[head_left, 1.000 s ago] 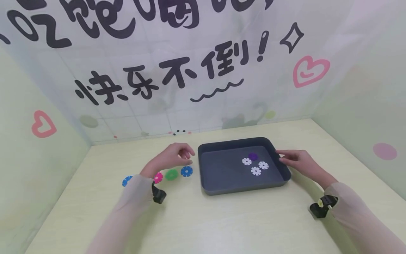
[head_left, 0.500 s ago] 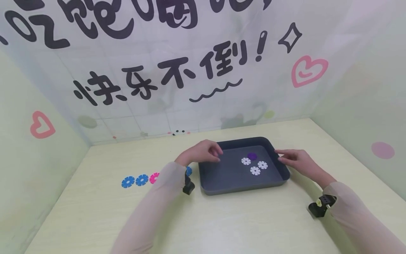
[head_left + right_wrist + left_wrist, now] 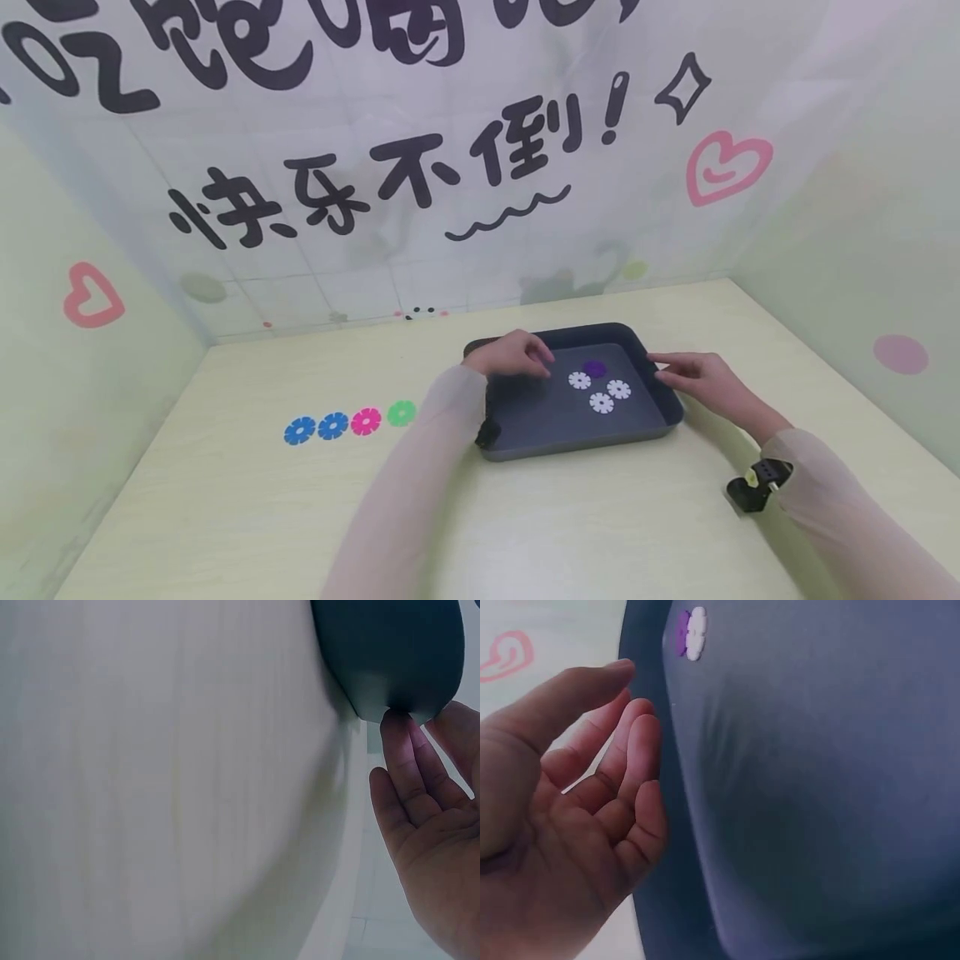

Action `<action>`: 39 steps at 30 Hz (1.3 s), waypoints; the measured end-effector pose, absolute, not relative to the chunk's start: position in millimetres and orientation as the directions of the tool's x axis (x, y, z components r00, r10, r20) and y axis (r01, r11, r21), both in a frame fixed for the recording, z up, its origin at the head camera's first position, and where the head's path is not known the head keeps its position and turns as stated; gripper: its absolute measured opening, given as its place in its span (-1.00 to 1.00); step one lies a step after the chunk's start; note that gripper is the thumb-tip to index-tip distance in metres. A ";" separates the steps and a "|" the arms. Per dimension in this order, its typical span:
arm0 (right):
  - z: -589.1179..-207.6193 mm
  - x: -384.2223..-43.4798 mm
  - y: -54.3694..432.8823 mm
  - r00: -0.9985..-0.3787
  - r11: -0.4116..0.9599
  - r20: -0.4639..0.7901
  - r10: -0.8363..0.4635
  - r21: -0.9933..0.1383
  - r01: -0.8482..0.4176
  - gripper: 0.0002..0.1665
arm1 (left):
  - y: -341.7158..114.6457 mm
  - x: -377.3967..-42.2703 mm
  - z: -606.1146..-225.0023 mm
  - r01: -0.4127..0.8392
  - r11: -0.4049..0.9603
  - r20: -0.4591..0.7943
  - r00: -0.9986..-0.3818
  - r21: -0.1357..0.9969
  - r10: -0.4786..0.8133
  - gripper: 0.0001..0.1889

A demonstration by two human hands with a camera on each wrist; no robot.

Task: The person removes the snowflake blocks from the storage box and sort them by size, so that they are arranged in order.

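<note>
A dark grey rectangular tray lies on the table, holding a purple snowflake disc and white snowflake discs grouped toward its right. My left hand is over the tray's left part. Its fingers are loosely bent, and the left wrist view shows nothing between thumb and fingers. At the tray's right rim, my right hand pinches the edge; the right wrist view has its fingers against the outer wall and the thumb at the rim.
On the table left of the tray, a row of notched discs lies flat: two blue discs, a pink disc and a green disc. My left sleeve crosses just right of them. A printed wall stands behind the table.
My left hand has moved right, from beside the tray to over its left part. The discs at left are uncovered, while the sleeve hides the rightmost blue one. My right hand stays at the rim.
</note>
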State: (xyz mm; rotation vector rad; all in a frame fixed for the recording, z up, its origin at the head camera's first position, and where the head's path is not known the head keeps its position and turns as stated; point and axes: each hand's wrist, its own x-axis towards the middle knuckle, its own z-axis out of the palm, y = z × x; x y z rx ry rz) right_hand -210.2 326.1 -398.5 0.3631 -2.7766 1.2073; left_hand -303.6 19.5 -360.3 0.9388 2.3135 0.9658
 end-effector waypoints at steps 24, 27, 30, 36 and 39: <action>-399.1 -212.8 326.6 -0.972 0.656 0.160 -0.171 -0.718 -0.233 -0.55 | 69.4 -309.7 -382.9 0.284 0.617 -0.232 -0.749 0.734 0.620 -0.70; -399.0 -213.2 326.4 -0.974 0.656 0.155 -0.167 -0.720 -0.227 -0.55 | 70.8 -309.8 -383.7 0.286 0.628 -0.233 -0.755 0.724 0.613 -0.71; -398.8 -213.0 325.6 -0.973 0.652 0.159 -0.169 -0.722 -0.231 -0.55 | 71.7 -309.8 -385.5 0.284 0.635 -0.234 -0.761 0.719 0.605 -0.71; -399.3 -213.0 326.1 -0.973 0.658 0.161 -0.168 -0.717 -0.232 -0.55 | 73.4 -311.2 -388.5 0.282 0.641 -0.234 -0.767 0.714 0.597 -0.74; -399.6 -212.9 327.1 -0.974 0.660 0.159 -0.164 -0.716 -0.228 -0.55 | 74.5 -311.6 -389.1 0.275 0.650 -0.243 -0.769 0.709 0.591 -0.76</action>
